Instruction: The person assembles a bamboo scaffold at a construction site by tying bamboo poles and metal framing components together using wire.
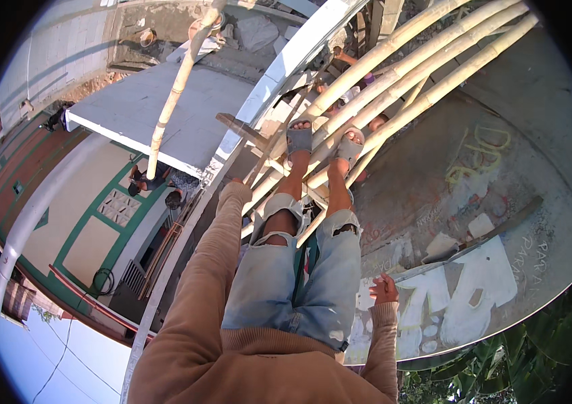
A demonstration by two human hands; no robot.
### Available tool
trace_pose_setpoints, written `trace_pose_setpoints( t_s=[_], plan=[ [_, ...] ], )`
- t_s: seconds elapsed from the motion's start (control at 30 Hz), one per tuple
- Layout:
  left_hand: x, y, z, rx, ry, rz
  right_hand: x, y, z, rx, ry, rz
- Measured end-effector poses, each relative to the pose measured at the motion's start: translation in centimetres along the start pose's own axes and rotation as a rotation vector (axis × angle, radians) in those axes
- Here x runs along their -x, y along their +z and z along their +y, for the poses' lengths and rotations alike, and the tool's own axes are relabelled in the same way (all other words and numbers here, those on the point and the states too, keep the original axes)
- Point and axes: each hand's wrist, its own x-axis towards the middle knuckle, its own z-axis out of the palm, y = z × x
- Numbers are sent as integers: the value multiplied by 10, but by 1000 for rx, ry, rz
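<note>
My left hand [236,183] is stretched forward, mostly covered by the long brown sleeve. It is beside the lower end of a narrow wooden strip [269,149]; its fingers are hidden, so a grip on the strip cannot be made out. Down at my right side, my right hand [385,289] has loosely bent fingers and holds nothing visible. My sandalled feet stand on several long bamboo poles [407,75] that slope up toward the far right. A short wooden board [241,129] juts out ahead of my left hand.
People [148,180] are far below on the left, near a green-trimmed wall [87,249]. Others are partly hidden beneath the poles. An upright bamboo pole [179,84] crosses a grey slab [165,94]. On the right is a painted concrete wall [535,155].
</note>
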Motion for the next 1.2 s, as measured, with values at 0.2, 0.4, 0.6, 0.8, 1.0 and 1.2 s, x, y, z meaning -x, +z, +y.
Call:
trace_pose_setpoints(
  t_s=[0.2,0.4,0.6,0.8,1.0,1.2],
  plan=[
    [125,-27,-2,153,-201,133,-21,14,-90,110,-132,-1],
    [197,-40,-50,326,-197,32,6,64,-169,310,-346,-162],
    [258,-37,-81,356,-104,307,-17,95,-228,749,-724,-278],
    [294,-28,-55,423,-151,354,6,124,-293,1170,-920,-318],
    [276,-14,-59,418,-187,547,23,176,-326,1514,-1008,-421],
    [255,21,-136,413,-151,519,26,289,-302,1685,-1198,-689]
  ],
)
